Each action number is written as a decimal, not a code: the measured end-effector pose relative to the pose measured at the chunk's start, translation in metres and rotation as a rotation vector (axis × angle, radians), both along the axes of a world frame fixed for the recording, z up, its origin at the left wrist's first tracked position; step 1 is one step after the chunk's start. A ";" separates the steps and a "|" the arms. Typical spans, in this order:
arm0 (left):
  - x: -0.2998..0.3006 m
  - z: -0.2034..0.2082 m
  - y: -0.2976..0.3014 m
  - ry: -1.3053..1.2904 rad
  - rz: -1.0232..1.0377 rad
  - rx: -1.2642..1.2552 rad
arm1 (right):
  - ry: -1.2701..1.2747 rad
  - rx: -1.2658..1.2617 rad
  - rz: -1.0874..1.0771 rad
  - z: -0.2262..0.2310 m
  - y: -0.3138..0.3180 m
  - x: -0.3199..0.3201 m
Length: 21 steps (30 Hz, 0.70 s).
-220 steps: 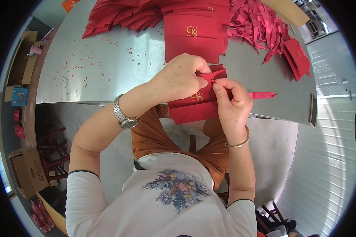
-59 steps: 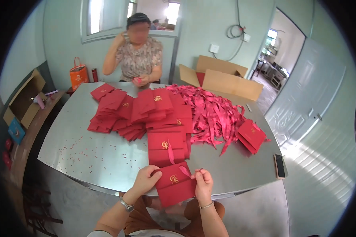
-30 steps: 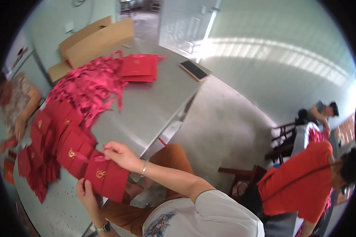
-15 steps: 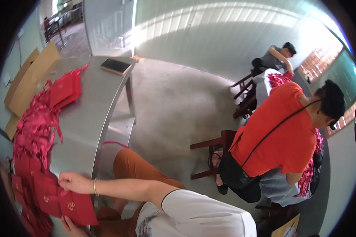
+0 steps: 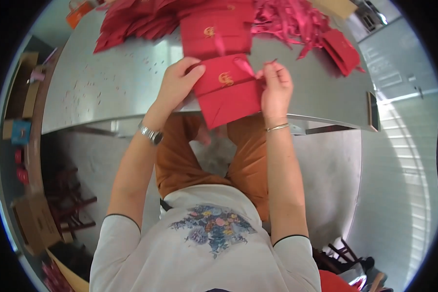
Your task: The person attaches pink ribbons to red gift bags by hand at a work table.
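Note:
A flat red paper gift bag (image 5: 231, 104) with a gold emblem is held tilted at the table's near edge. My left hand (image 5: 180, 82) grips its upper left corner, thumb on top. At the bag's right side my right hand (image 5: 277, 85) has its fingers pinched, apparently on the end of the pink ribbon (image 5: 243, 67) at the bag's top; a small dark red tip sticks out above them. Just beyond lies another red bag (image 5: 194, 41) with the same emblem and a ribbon across it.
The metal table (image 5: 117, 92) carries scattered red scraps at left. Along its far side are a fanned stack of red bags (image 5: 136, 22), a heap of pink ribbons (image 5: 292, 22) and more red bags (image 5: 343, 51). A dark flat device (image 5: 373, 111) lies at the right edge. Cardboard boxes (image 5: 36, 221) stand at left.
My view has swung round from the room and co-workers to the table in front of me. Both hands now hold a bag near the table's edge, where they were over bags lying flat.

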<state>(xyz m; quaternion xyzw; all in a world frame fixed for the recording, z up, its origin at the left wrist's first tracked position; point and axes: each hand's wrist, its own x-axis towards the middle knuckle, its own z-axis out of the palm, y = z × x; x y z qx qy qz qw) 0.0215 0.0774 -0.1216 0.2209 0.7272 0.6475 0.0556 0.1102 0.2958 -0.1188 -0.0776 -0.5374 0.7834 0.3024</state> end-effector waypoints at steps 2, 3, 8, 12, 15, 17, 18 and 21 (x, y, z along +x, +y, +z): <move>0.003 0.014 0.001 -0.004 0.025 -0.094 | 0.038 0.002 0.005 0.004 0.001 -0.001; 0.002 0.017 0.000 0.008 0.038 -0.146 | 0.020 0.020 0.006 0.006 0.001 -0.003; 0.000 0.006 0.000 0.060 0.063 -0.144 | 0.036 0.016 0.017 0.002 0.000 -0.003; 0.001 0.007 0.003 0.032 0.058 -0.122 | 0.050 0.014 0.026 0.000 0.002 -0.002; 0.002 0.009 0.004 0.041 0.061 -0.129 | 0.053 0.012 0.018 0.002 0.002 0.000; 0.001 0.008 0.004 0.027 0.050 -0.122 | 0.043 0.008 -0.001 0.003 0.001 0.000; 0.000 0.007 0.004 0.043 0.054 -0.120 | 0.052 0.009 0.003 0.004 0.000 -0.001; 0.001 0.008 0.005 0.024 0.045 -0.099 | 0.058 0.019 0.011 0.002 0.003 -0.002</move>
